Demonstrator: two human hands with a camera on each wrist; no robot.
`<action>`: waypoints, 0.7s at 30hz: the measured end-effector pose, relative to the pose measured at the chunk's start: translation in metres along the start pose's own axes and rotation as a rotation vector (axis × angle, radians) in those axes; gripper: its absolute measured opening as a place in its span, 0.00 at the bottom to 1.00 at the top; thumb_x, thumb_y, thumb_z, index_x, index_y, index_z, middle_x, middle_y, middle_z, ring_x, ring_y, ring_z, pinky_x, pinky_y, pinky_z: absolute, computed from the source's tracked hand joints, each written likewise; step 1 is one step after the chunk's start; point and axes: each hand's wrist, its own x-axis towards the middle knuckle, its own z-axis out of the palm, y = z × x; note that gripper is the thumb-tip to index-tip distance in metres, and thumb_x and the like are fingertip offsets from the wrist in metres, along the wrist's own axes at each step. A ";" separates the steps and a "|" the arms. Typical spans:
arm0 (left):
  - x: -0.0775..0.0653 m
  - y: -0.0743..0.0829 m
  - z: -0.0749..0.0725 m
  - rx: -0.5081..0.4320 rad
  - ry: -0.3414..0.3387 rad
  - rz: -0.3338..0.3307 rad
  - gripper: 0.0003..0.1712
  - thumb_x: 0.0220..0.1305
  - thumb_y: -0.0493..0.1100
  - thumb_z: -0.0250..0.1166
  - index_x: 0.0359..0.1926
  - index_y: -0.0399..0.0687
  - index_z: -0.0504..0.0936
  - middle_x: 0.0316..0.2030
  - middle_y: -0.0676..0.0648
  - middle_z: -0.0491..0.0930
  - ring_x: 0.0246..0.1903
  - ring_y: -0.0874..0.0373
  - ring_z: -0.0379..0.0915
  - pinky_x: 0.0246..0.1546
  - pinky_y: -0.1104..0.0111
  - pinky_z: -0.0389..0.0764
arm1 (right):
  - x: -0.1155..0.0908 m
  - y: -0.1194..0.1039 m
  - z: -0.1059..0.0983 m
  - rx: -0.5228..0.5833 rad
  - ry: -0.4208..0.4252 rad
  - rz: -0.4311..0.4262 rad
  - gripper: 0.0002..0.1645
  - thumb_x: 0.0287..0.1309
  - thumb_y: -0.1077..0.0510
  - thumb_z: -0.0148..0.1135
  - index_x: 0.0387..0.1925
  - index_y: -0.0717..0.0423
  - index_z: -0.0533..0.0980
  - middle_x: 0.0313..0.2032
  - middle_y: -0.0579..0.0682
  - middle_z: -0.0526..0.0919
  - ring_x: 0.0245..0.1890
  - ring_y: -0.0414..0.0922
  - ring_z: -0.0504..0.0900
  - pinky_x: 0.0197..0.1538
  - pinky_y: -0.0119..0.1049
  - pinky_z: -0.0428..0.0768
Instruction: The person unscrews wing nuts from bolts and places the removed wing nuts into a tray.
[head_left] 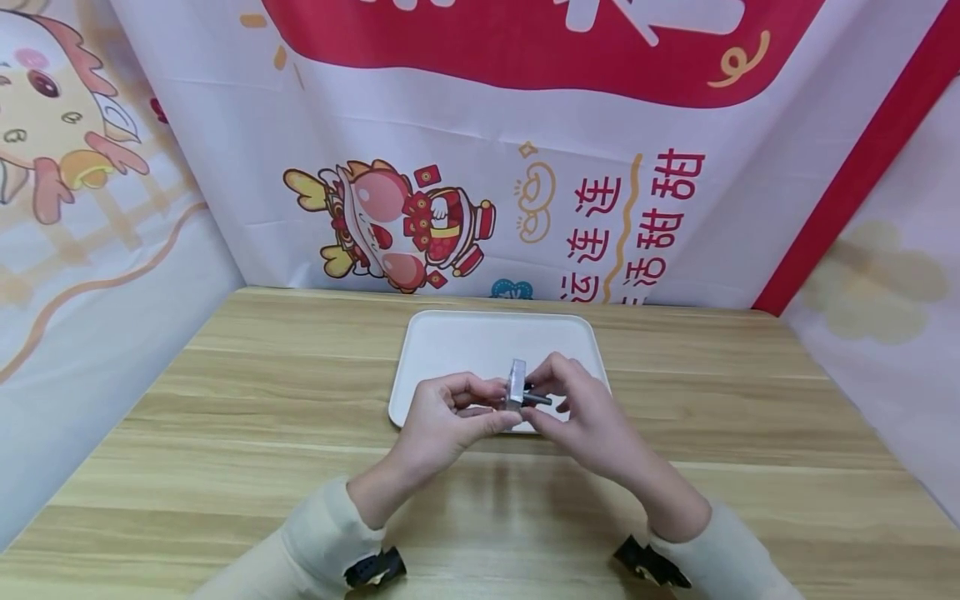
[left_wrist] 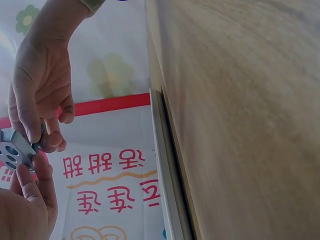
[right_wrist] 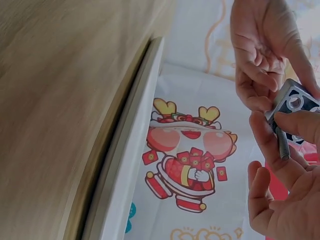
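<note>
A small grey metal block point(head_left: 516, 385) with round holes stands upright over the tray's near edge. My left hand point(head_left: 444, 421) pinches it from the left between thumb and fingers. Close against its right face, my right hand point(head_left: 588, 417) pinches a threaded bolt point(right_wrist: 283, 145) with thumb and forefinger. One end of the bolt points out from the block's face; its other end is hidden by the fingers. In the left wrist view the holed face of the block point(left_wrist: 14, 151) shows between both hands' fingertips.
A white rectangular tray point(head_left: 450, 342) lies on the wooden table point(head_left: 300, 367) beneath and behind the hands. Printed cloth point(head_left: 450, 117) hangs along the table's back edge and at both sides. Each sleeve has a dark band point(head_left: 375, 569) near the wrist.
</note>
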 end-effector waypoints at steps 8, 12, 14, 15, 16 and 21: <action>0.002 -0.004 0.001 -0.014 0.056 -0.033 0.15 0.52 0.31 0.75 0.40 0.28 0.82 0.41 0.39 0.88 0.36 0.62 0.85 0.38 0.69 0.88 | -0.001 0.001 0.007 -0.394 0.147 -0.308 0.15 0.54 0.63 0.73 0.43 0.59 0.80 0.38 0.51 0.82 0.44 0.46 0.75 0.41 0.37 0.82; 0.002 -0.004 0.003 -0.040 0.084 -0.052 0.17 0.52 0.32 0.76 0.41 0.27 0.82 0.42 0.40 0.88 0.37 0.63 0.85 0.39 0.68 0.88 | 0.001 0.002 0.012 -0.652 0.294 -0.556 0.17 0.47 0.66 0.77 0.40 0.65 0.80 0.28 0.51 0.87 0.39 0.52 0.75 0.39 0.40 0.81; 0.001 -0.004 0.004 -0.044 0.095 -0.056 0.17 0.52 0.33 0.76 0.41 0.27 0.82 0.43 0.40 0.88 0.37 0.62 0.84 0.40 0.68 0.88 | 0.001 0.003 0.012 -0.701 0.326 -0.611 0.20 0.44 0.64 0.79 0.40 0.67 0.80 0.26 0.51 0.86 0.39 0.53 0.75 0.39 0.42 0.80; 0.000 -0.003 0.004 -0.046 0.097 -0.058 0.17 0.52 0.33 0.76 0.41 0.28 0.82 0.43 0.40 0.88 0.38 0.62 0.84 0.40 0.68 0.88 | 0.001 0.003 0.011 -0.709 0.331 -0.622 0.22 0.43 0.63 0.80 0.40 0.67 0.80 0.25 0.51 0.86 0.39 0.54 0.75 0.40 0.42 0.80; 0.000 -0.003 0.005 -0.044 0.100 -0.060 0.17 0.52 0.33 0.76 0.41 0.28 0.82 0.43 0.40 0.88 0.38 0.62 0.84 0.40 0.68 0.88 | 0.000 0.002 0.010 -0.709 0.329 -0.623 0.23 0.41 0.62 0.81 0.39 0.67 0.80 0.25 0.51 0.86 0.39 0.54 0.75 0.40 0.42 0.80; -0.002 -0.002 0.008 -0.039 0.081 -0.039 0.19 0.51 0.33 0.77 0.43 0.29 0.82 0.43 0.38 0.87 0.40 0.62 0.84 0.41 0.70 0.87 | -0.003 0.000 0.006 -0.667 0.301 -0.575 0.24 0.39 0.60 0.83 0.39 0.66 0.82 0.26 0.50 0.87 0.41 0.51 0.74 0.44 0.40 0.80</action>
